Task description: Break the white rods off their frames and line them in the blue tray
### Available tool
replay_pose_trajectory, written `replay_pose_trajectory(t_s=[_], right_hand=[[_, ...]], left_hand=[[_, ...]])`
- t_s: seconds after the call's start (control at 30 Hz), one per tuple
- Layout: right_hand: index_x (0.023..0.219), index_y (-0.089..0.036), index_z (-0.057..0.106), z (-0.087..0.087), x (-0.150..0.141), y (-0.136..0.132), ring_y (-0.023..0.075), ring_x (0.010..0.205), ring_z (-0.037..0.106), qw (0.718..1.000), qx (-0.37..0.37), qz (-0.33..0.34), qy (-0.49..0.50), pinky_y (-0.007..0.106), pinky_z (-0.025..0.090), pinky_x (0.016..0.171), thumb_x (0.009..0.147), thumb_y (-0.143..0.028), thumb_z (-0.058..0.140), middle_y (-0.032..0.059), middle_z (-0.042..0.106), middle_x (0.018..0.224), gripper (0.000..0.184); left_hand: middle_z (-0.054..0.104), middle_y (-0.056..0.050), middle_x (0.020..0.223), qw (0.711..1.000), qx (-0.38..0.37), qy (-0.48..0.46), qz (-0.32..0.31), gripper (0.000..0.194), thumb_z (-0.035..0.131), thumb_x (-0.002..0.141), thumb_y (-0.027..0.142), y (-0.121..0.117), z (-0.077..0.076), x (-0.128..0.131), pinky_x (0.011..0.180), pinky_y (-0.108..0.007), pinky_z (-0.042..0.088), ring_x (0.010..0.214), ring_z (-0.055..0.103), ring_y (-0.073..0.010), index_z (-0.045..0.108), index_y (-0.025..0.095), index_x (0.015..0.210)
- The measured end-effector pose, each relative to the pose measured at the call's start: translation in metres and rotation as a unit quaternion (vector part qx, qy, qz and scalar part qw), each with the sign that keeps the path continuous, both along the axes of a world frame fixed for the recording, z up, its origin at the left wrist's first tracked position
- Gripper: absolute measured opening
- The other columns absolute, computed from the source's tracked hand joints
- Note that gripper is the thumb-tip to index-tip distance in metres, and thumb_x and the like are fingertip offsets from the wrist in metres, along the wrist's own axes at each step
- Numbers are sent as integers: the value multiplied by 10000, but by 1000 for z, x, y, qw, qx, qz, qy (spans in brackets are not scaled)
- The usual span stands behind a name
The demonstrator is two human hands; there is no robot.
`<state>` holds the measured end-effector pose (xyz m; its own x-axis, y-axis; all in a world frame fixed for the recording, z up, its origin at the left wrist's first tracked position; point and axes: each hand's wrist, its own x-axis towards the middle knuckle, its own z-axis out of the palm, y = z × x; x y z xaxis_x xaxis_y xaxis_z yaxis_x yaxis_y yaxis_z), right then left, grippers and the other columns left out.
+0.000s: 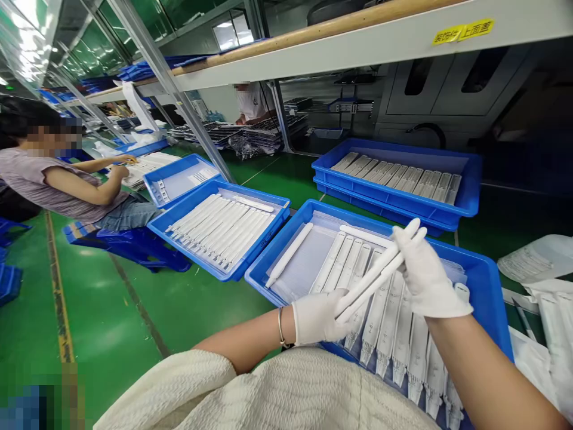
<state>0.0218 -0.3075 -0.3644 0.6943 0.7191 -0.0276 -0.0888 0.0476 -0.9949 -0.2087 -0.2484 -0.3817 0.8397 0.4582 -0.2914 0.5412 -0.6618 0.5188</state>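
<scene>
Two long white plastic strips (375, 276) lie side by side across my hands, above a blue tray (490, 298). Their lower ends are in my gloved left hand (319, 318), whose fingers are wrapped round them. My gloved right hand (425, 272) grips the same strips near their upper ends. In the tray below, several similar white strips (376, 322) stand in a slanted row, partly hidden by my hands. One separate strip (290, 254) lies at the tray's left side, and another (364, 235) lies along its back.
A second blue tray (219, 272) of white strips stands to the left, beside a seated person (85, 185). Stacked blue trays (398, 209) are behind. Bagged white parts (555, 334) lie at the right. A metal post (179, 95) and shelf (322, 51) rise above.
</scene>
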Motion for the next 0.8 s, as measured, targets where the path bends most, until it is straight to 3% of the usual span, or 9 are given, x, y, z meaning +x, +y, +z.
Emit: replay_pose_trajectory(t_s=[0.1,0.2,0.33,0.47,0.57,0.67,0.8], right_hand=[[758,-217,650,7,21,-8,101,499,405,997,7,-75,26,235,357,415,772,-684,719,-21,451,595,472],[709,-199,679,15,28,-16,84,443,352,995,4,-93,29,228,298,376,812,-699,667,-17,411,523,511],[750,-194,711,24,28,-23,82,431,349,997,42,-46,42,223,284,370,834,-642,682,-14,419,518,456],[824,-198,739,28,31,-27,97,505,425,993,92,49,55,229,389,447,796,-592,753,-2,495,604,396],[900,-217,747,27,34,-27,116,580,474,989,88,109,45,236,441,507,748,-539,820,5,551,675,363],[981,-225,762,25,35,-28,132,643,523,988,95,119,40,251,490,581,805,-541,773,26,617,763,361],[1079,-235,767,29,29,-31,191,836,624,988,93,108,62,306,542,750,894,-606,632,76,697,974,436]], left_hand=[[629,-26,729,998,41,27,-33,489,565,858,573,-2,-2,-1,563,-260,390,612,584,-200,571,207,1182],[609,-4,724,999,37,17,-36,451,566,873,575,-1,0,-3,583,-251,392,621,572,-182,569,222,1154],[593,26,764,998,-61,-32,-4,522,607,825,694,7,-4,-6,612,-235,382,676,555,-148,581,218,1038],[595,26,786,987,-98,-98,76,509,628,827,668,13,-15,-5,649,-243,403,724,547,-147,606,195,1014],[646,4,864,980,-54,-130,140,490,694,803,605,16,-20,-5,709,-272,434,807,592,-179,629,197,1065],[661,-21,940,972,26,-159,170,416,723,806,538,18,-25,-6,777,-303,460,883,618,-202,653,208,1050],[654,-50,996,968,115,-184,125,220,668,873,351,21,-32,-12,835,-312,492,925,633,-200,667,216,1047]])
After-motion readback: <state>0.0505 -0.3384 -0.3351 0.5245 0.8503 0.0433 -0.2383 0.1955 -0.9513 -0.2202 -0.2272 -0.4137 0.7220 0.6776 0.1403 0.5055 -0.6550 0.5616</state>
